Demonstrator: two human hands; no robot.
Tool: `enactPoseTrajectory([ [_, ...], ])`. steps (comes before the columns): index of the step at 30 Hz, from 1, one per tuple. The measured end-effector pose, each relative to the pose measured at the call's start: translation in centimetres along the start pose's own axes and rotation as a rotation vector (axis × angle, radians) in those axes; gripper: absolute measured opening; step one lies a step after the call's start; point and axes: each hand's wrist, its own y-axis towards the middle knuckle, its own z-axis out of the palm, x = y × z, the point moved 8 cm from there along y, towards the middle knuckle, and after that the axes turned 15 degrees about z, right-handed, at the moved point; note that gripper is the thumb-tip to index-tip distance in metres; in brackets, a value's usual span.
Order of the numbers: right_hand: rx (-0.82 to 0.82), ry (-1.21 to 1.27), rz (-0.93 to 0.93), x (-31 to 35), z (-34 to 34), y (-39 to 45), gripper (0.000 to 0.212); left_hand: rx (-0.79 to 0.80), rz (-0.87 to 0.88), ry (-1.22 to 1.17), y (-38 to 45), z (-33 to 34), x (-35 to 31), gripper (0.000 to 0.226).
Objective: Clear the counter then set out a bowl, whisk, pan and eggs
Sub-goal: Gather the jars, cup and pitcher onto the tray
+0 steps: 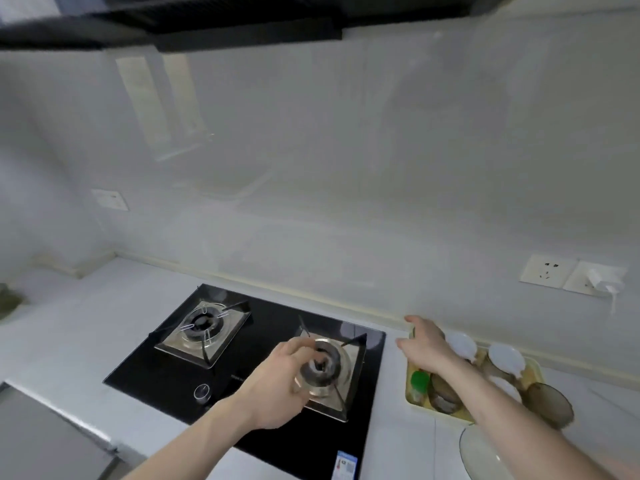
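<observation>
Tray (pixel 412 400) under right hand (pixel 427 344) fingers

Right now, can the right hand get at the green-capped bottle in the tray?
Probably yes. The right hand hovers open over the tray's back corner, and the green-capped bottle stands just beneath the wrist. Only the forearm overhangs it; drawing the hand back a little should free the way.

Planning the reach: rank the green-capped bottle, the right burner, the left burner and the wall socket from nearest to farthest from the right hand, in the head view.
From the right hand:
1. Green-capped bottle, in the tray just below it.
2. Right burner, to its left, under the left hand.
3. Wall socket, up on the wall to its right.
4. Left burner, far left of the hob.
</observation>
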Motion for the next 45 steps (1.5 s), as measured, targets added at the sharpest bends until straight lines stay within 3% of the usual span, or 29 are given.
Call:
enactPoseTrajectory([
  [10,0.271,-0.057,-0.656,21.8,18.1,-21.6,0.05,-0.264,-0.293,0.029,-24.5,-9.9,9.1,0.056],
  [17,0.409,-0.075,-0.898,30.6,28.4,-32.9,0.052,-0.415,-0.514,0.105,-41.2,-15.1,12.4,0.055],
  [23,0.529,-0.114,-1.019,35.9,36.1,-39.1,0.048,-0.53,-0.71,0.12,-52.4,-17.4,14.5,0.057],
  [32,0.723,-0.15,-1.107,44.8,46.8,-43.0,0.044,-0.632,-0.929,0.113,-62.6,-18.9,18.9,0.055],
  [45,0.881,-0.142,-1.128,60.7,58.6,-40.4,0.043,-0.727,-1.089,0.126,-66.9,-27.0,31.6,0.052],
])
